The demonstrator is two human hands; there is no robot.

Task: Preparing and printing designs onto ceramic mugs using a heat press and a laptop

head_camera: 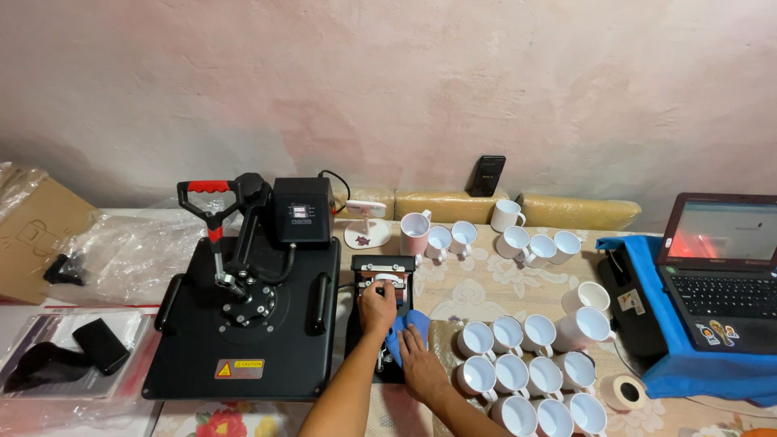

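Head view: a table point(486, 287) under a patterned cloth carries, from largest to smallest, a flat black heat press point(243, 324) with a red-tipped lever at left; an open laptop point(720, 267) on blue cloth at right; a small black mug press point(382, 279) just right of the flat press; a cluster of white mugs point(526, 376) at lower right, more standing behind; a tape roll point(622, 392) near the mugs; the left hand point(377, 309) rests on the mug press, grip closed upon its top part; the right hand point(421, 364) lies flat, grip open, pressing a blue cloth point(405, 328) against the press's near end.
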